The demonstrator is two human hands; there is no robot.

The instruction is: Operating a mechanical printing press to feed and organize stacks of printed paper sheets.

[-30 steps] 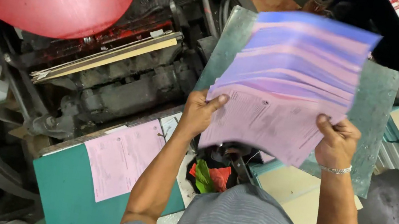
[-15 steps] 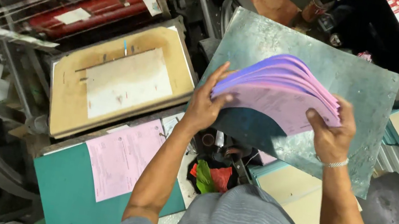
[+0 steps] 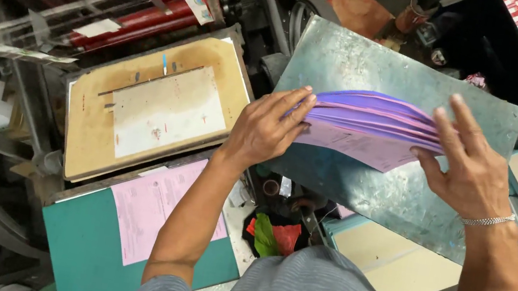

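Over the middle of the scratched metal plate (image 3: 357,64) we held a fanned stack of purple and pink sheets (image 3: 374,126), our left hand (image 3: 268,129) pinching its left end and our right hand (image 3: 469,170) (bracelet at the wrist) clasping its right end. Off the plate's left edge sat the press's tan platen (image 3: 93,132), a pink printed sheet (image 3: 147,207) lying on the green board (image 3: 78,241) below it.
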